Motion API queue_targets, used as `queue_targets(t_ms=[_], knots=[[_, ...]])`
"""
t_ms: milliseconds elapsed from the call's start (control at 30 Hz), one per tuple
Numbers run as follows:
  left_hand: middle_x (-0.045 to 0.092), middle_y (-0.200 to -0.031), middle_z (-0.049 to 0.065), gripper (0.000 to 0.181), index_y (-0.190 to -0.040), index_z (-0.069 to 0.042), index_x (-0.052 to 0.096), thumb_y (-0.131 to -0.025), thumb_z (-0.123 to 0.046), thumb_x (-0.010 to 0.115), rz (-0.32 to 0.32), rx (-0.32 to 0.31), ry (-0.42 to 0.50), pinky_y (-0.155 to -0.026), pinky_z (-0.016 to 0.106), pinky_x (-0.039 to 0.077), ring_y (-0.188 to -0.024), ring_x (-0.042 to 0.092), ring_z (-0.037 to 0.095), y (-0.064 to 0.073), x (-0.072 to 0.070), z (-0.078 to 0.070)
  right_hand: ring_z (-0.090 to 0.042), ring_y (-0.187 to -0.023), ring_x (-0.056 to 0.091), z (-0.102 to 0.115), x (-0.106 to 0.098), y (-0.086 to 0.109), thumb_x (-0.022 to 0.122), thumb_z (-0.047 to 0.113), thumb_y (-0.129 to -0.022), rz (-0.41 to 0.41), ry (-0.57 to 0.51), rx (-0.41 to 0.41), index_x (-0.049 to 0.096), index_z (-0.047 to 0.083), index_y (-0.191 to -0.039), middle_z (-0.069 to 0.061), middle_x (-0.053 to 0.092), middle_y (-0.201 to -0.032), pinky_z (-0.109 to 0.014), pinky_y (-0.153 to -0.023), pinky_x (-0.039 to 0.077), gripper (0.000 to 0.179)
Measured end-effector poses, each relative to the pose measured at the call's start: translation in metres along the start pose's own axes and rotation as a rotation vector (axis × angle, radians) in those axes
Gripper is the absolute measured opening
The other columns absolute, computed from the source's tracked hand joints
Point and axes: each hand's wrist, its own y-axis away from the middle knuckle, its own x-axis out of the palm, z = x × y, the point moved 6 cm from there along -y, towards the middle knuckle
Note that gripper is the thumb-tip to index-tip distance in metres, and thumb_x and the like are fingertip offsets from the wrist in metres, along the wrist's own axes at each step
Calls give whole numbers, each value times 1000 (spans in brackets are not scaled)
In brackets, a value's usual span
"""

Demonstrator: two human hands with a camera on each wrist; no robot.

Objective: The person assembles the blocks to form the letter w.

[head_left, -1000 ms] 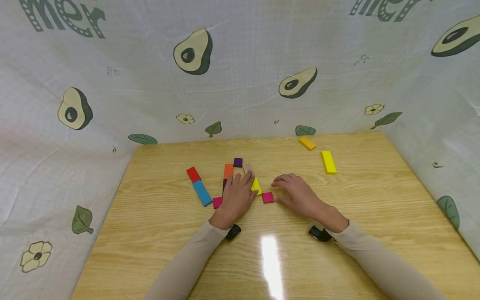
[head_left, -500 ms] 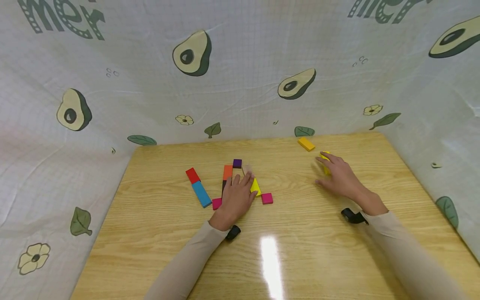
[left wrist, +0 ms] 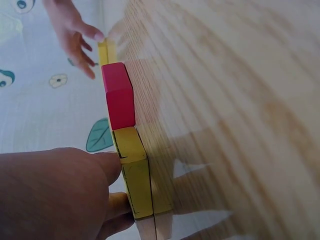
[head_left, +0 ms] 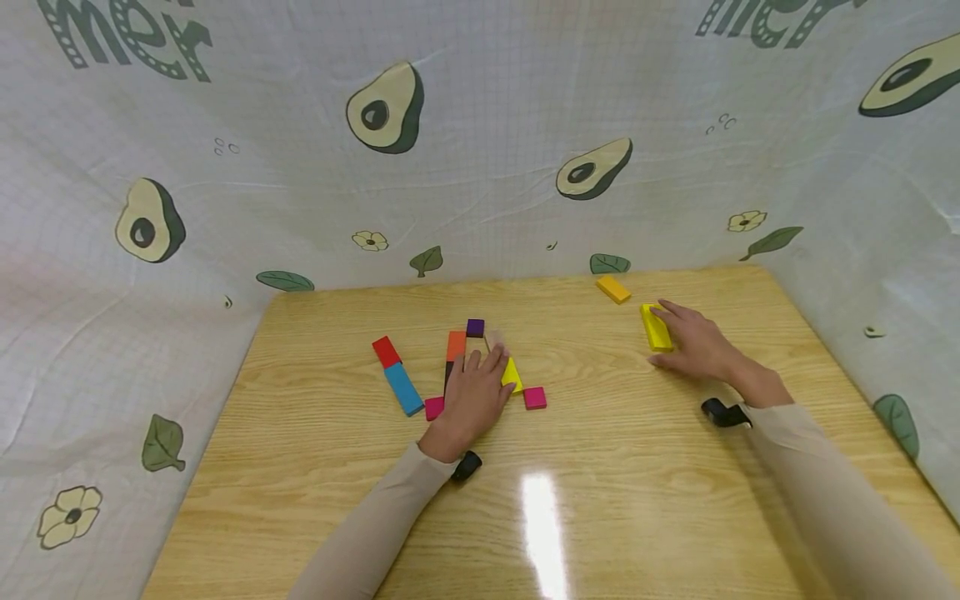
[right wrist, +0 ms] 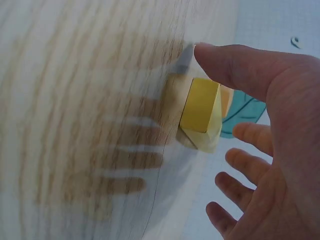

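Observation:
My left hand (head_left: 471, 400) lies over a group of coloured blocks, its fingers fairly straight. In the left wrist view, the thumb touches a yellow block (left wrist: 137, 185), with a magenta block (left wrist: 120, 100) just beyond it. The fingertips rest near a pale block (head_left: 492, 337). Below the palm, an orange-red block (head_left: 456, 345), a dark block (head_left: 449, 369) and a second magenta block (head_left: 433, 408) are partly covered. On the right, my right hand (head_left: 697, 346) hovers beside a long yellow block (head_left: 655, 327), thumb and fingers spread apart. The right wrist view shows that block (right wrist: 200, 105) between them, not gripped.
A red block (head_left: 386, 351) and a blue block (head_left: 403, 390) form a slanted line at the left. A small purple block (head_left: 476, 327) sits above the group. Near the table's back edge lies an amber block (head_left: 613, 289). Patterned cloth (head_left: 495, 150) hangs behind the wooden table (head_left: 337, 500).
My right hand has moved right and away from me, from beside the magenta block to the long yellow block, now at its right side. The left hand has stayed in place.

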Motion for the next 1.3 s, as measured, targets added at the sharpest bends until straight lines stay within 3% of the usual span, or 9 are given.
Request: queue_targets(t_ms=[367,867,1033,1300], knots=[[42,-168,-1,59,-163,-17,45,-112,-47,48,-16,-2,-7,-117,49,37,-139,50,28,0,2,1,-65,-143,30,-14,3,-8,78,14,-91,97,-31,38,39,-15,-155,-40,28,-163,-79,-112,27,81],[41,-169,-1,59,-163,-17,45,-112,-46,48,-2,-1,1,-118,49,37,-140,50,29,0,-2,0,-62,-137,38,-11,0,-14,83,22,-91,73,-13,17,43,-16,-152,-40,39,-154,-76,-110,31,82],[41,-169,-1,59,-163,-17,46,-112,-46,49,1,-1,4,-119,50,36,-141,50,29,1,-4,0,-57,-133,43,-2,4,-14,85,27,-90,38,-48,21,47,-14,-151,-38,45,-149,-73,-108,34,83],[43,-168,-1,58,-162,-17,47,-112,-46,49,-6,0,1,-118,50,37,-140,51,29,0,0,1,-54,-133,45,36,12,-11,86,28,-89,-18,-36,-1,51,-10,-151,-33,50,-147,-71,-109,35,81]])
